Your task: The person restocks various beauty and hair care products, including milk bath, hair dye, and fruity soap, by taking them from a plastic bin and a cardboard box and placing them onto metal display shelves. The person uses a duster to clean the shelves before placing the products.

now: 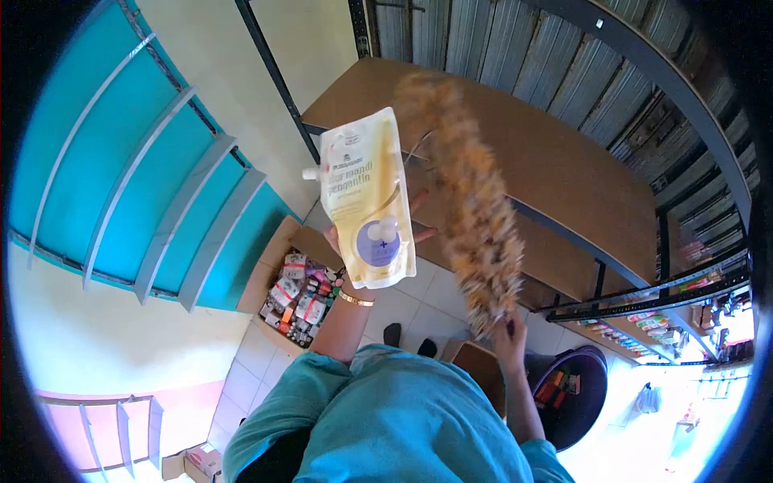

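Note:
My left hand point(423, 235) grips a cream and yellow refill pouch point(366, 201) from behind. The pouch is upright, with a white spout on its left side, and hides most of that hand. In my right hand point(509, 338), the fingers are wrapped round the lower end of a brown feather duster point(475, 217). The duster points up toward the shelf, its upper part blurred by motion, right of the pouch. A brown shelf board point(580, 193) lies behind both items.
A cardboard box point(278, 338) of small packages sits on the tiled floor at left. Near my right arm stands a dark tub point(592, 402) with items inside, beside another carton point(477, 366). Turquoise wall shelving point(161, 169) is on the left; stocked shelves point(644, 330) are at right.

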Motion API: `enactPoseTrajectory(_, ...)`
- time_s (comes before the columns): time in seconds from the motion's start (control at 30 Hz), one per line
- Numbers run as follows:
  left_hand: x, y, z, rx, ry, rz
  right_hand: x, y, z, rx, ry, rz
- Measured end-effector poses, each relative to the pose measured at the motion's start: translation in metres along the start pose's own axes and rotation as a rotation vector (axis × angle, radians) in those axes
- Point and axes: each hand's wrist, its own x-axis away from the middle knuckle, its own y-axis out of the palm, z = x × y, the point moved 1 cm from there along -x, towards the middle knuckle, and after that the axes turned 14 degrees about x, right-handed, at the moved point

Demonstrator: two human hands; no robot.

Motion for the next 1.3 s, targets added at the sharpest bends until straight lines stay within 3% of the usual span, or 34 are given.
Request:
enactPoseTrajectory(0.03,0.0,-0.002,0.001,-0.033,-0.003,-0.01,-0.005,-0.001,-0.01,-0.118,0.04,0.023)
enactPoseTrajectory(0.13,0.005,-0.026,0.013,-0.049,0.063,0.085,0.021,-0.001,-0.009,-0.085,0.101,-0.115)
enactPoseTrajectory(0.17,0.01,-0.036,0.019,-0.019,0.078,0.134,0.029,-0.001,-0.014,-0.064,-0.047,-0.142)
enactPoseTrajectory(0.27,0.007,-0.008,0.003,0.149,-0.026,0.036,0.009,-0.006,-0.02,0.282,-0.139,0.052)
enactPoseTrajectory(0.3,0.007,0.005,-0.004,0.216,-0.079,-0.033,-0.004,-0.013,-0.014,0.181,0.094,-0.058)
enactPoseTrajectory(0.4,0.006,0.001,0.001,-0.087,-0.125,-0.117,0.003,-0.011,-0.018,-0.044,0.068,0.162)
enactPoseTrajectory(0.43,0.005,0.009,0.003,-0.099,-0.117,-0.032,0.014,-0.011,-0.012,-0.138,0.089,0.026)
enactPoseTrajectory(0.5,0.01,-0.018,0.011,0.214,-0.007,-0.011,0.026,-0.007,-0.014,0.149,-0.123,0.069)
enactPoseTrajectory(0.53,0.009,-0.02,0.014,0.227,-0.021,-0.037,0.032,-0.004,-0.016,0.286,-0.229,0.093)
enactPoseTrajectory(0.57,0.008,-0.021,0.016,0.239,-0.036,-0.063,0.029,-0.007,0.021,0.257,-0.107,0.09)
enactPoseTrajectory(0.63,0.008,0.007,0.015,-0.019,-0.193,-0.172,0.017,-0.022,0.016,0.084,0.122,0.132)
enactPoseTrajectory(0.67,0.007,0.012,0.017,0.014,-0.159,-0.115,0.01,-0.027,0.014,-0.003,0.231,0.154)
enactPoseTrajectory(0.73,0.007,0.018,0.017,0.09,-0.085,-0.002,0.018,-0.035,0.01,0.011,0.06,0.154)
enactPoseTrajectory(0.8,0.006,0.008,0.021,0.095,-0.049,0.061,0.039,-0.051,-0.022,0.402,-0.365,-0.024)
enactPoseTrajectory(0.83,0.005,0.005,0.022,0.071,-0.054,0.067,0.037,-0.052,-0.043,0.391,-0.395,-0.154)
enactPoseTrajectory(0.93,0.007,-0.012,0.022,-0.027,-0.077,0.102,0.028,-0.053,-0.042,0.563,-0.301,-0.205)
enactPoseTrajectory(0.97,0.005,-0.019,0.023,-0.059,-0.083,0.116,0.022,-0.053,-0.015,0.475,-0.26,-0.163)
enactPoseTrajectory(1.07,0.013,-0.039,0.019,-0.172,-0.083,0.148,0.01,-0.05,-0.045,0.371,-0.016,-0.205)
enactPoseTrajectory(1.1,0.017,-0.047,0.018,-0.214,-0.076,0.143,0.014,-0.045,-0.028,0.486,-0.054,-0.14)
enactPoseTrajectory(1.17,0.024,-0.055,0.015,-0.349,-0.048,0.077,0.032,-0.03,0.035,0.333,0.009,-0.08)
enactPoseTrajectory(1.2,0.026,-0.055,0.014,-0.441,-0.023,0.038,0.033,-0.026,0.028,0.26,0.043,-0.054)
enactPoseTrajectory(1.23,0.025,-0.056,0.014,-0.539,-0.002,0.032,0.032,-0.023,0.017,0.124,-0.108,-0.14)
enactPoseTrajectory(1.3,0.027,-0.047,0.02,-0.703,-0.003,0.162,0.03,-0.019,0.015,-0.091,0.143,-0.163)
